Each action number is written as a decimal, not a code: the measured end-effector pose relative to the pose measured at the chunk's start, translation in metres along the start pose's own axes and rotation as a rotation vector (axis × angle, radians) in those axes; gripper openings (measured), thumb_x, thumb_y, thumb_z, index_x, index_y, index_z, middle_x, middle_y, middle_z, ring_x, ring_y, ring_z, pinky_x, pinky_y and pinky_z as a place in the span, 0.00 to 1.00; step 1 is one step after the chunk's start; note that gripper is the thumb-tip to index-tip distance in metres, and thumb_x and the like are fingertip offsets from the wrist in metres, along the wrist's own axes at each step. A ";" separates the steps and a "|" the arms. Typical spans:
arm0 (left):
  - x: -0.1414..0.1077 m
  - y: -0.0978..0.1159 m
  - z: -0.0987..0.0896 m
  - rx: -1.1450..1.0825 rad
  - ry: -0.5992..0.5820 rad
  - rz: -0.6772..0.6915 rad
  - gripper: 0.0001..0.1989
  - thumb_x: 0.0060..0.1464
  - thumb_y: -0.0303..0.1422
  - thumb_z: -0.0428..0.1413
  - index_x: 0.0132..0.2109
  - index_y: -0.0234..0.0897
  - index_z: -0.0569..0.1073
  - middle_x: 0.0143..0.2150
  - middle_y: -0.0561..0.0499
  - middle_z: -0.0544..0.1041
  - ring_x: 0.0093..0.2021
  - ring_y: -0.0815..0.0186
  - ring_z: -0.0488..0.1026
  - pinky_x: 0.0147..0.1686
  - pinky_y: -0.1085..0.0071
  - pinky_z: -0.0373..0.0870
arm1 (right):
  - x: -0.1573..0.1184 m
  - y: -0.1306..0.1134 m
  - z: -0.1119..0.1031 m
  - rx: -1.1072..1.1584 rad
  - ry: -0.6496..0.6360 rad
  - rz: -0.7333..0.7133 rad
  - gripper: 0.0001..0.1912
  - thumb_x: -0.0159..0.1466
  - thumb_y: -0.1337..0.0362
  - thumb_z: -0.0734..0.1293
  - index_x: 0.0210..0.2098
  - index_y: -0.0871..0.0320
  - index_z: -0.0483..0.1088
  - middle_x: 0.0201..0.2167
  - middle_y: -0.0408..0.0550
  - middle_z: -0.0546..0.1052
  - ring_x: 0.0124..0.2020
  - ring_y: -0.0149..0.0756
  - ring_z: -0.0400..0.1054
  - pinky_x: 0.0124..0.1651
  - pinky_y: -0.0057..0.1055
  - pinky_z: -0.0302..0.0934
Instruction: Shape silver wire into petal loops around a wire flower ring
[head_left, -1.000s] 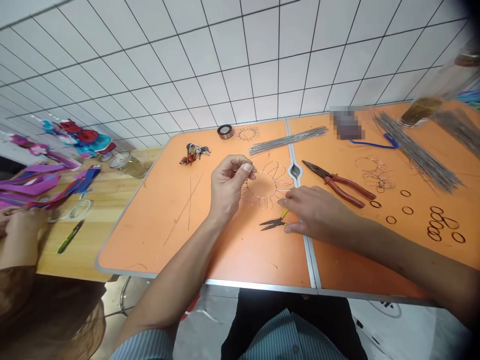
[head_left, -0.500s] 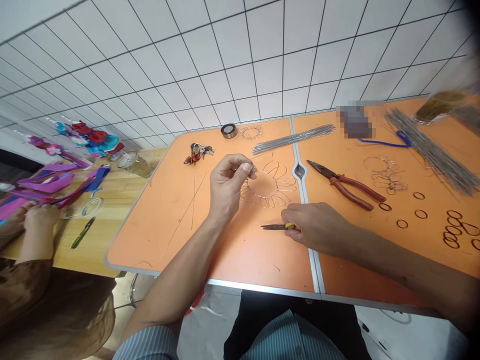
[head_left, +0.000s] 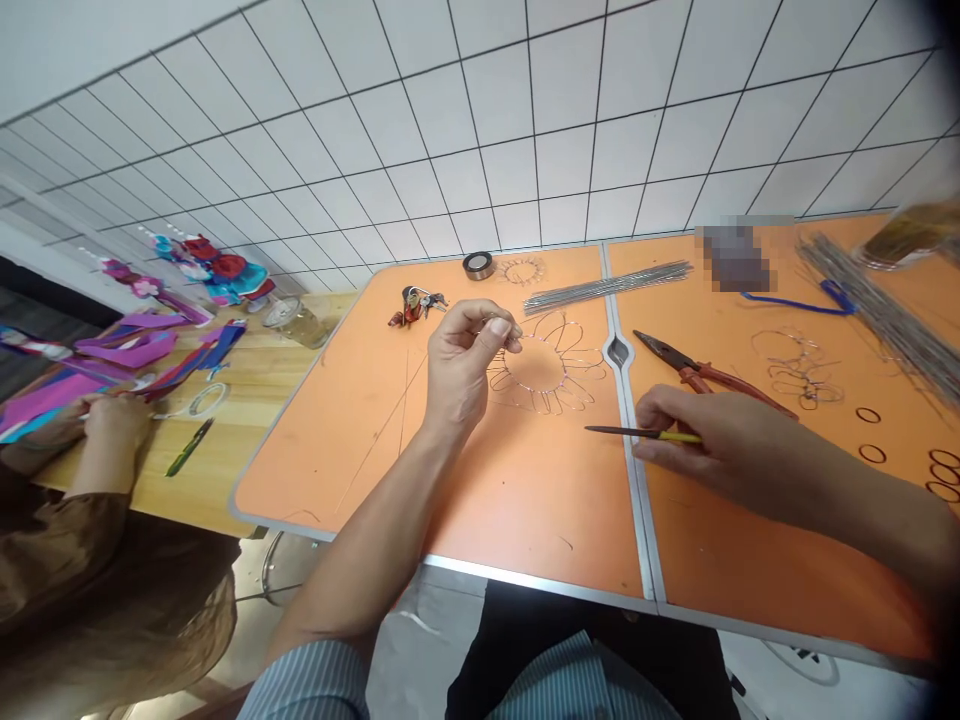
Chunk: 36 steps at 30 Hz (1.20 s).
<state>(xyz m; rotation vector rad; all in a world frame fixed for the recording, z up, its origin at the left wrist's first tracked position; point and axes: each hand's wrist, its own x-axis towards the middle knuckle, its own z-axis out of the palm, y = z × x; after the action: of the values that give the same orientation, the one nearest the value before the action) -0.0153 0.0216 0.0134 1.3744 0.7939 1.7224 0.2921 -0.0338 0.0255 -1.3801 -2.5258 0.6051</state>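
Pliers (head_left: 616,431) in right hand (head_left: 724,440)

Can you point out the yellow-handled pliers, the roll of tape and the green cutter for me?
Yellow-handled pliers (head_left: 654,434): head view, near where the dark jaws meet the yellow handle.
Roll of tape (head_left: 478,273): head view, on its outer side.
Green cutter (head_left: 189,448): head view, middle of its body.

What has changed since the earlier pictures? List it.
The right hand has closed its grip on the yellow-handled pliers and carried them rightward, past the table seam, towards the red-handled pliers. The left hand stayed pinching the wire flower; the red-handled pliers stayed on the table.
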 end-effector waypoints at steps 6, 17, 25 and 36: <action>-0.004 0.000 0.004 0.047 0.011 0.027 0.12 0.61 0.42 0.73 0.40 0.41 0.82 0.35 0.52 0.81 0.34 0.67 0.78 0.38 0.69 0.77 | -0.010 -0.032 -0.009 0.151 0.149 -0.025 0.17 0.80 0.50 0.60 0.40 0.50 0.75 0.27 0.43 0.75 0.29 0.40 0.70 0.32 0.37 0.59; -0.003 -0.001 0.007 -0.120 0.012 -0.140 0.16 0.54 0.43 0.76 0.39 0.42 0.80 0.34 0.55 0.81 0.31 0.71 0.77 0.36 0.74 0.77 | 0.021 -0.034 -0.017 -0.040 0.608 0.025 0.18 0.80 0.55 0.62 0.45 0.53 0.82 0.44 0.52 0.87 0.44 0.48 0.81 0.43 0.40 0.64; -0.001 -0.001 0.007 -0.166 -0.023 -0.146 0.16 0.51 0.42 0.78 0.38 0.41 0.81 0.33 0.55 0.82 0.30 0.72 0.76 0.31 0.76 0.73 | 0.046 -0.033 0.003 -0.343 0.498 -0.017 0.19 0.79 0.54 0.62 0.48 0.57 0.83 0.44 0.52 0.87 0.35 0.41 0.78 0.29 0.36 0.49; -0.006 -0.002 0.008 0.058 -0.036 0.021 0.07 0.62 0.37 0.70 0.40 0.41 0.82 0.34 0.53 0.81 0.33 0.69 0.78 0.37 0.72 0.76 | 0.025 -0.043 -0.034 -0.622 0.784 -0.275 0.15 0.80 0.58 0.65 0.47 0.57 0.83 0.41 0.49 0.87 0.35 0.37 0.78 0.31 0.35 0.56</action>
<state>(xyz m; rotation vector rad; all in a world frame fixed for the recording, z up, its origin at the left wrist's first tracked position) -0.0061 0.0173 0.0108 1.4530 0.8177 1.6977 0.2582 -0.0251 0.0750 -1.0636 -2.1995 -0.7036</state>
